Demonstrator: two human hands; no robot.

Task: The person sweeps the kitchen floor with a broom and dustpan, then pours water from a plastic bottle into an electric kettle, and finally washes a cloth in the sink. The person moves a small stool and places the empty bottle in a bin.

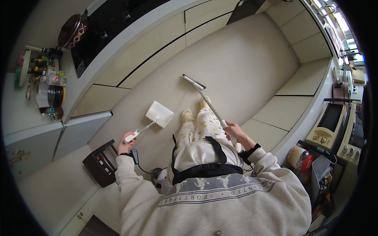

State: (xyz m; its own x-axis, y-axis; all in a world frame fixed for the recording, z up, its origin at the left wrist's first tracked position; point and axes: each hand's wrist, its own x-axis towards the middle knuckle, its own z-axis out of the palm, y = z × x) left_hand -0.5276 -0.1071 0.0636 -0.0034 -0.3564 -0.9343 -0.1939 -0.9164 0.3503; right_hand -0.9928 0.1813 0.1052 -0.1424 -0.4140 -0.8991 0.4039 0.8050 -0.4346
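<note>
My left hand [127, 142] grips the white handle of a long-handled dustpan [159, 114], whose white pan is over the floor left of my feet. My right hand [235, 132] is closed around the white grip of a grey-poled floor squeegee or broom [193, 81]. Its narrow head lies beyond my slippered feet, on or close to the pale floor [236, 67]. The pole slants from that head past my right leg. The dustpan and the other tool's head are apart.
Cream cabinets [153, 50] line the left and far sides, with more on the right. A dark brown wooden stool [102, 163] stands near my left forearm. A cooktop [103, 26] and a lidded pot [73, 31] are on the left counter; a beige oven [326, 125] stands at right.
</note>
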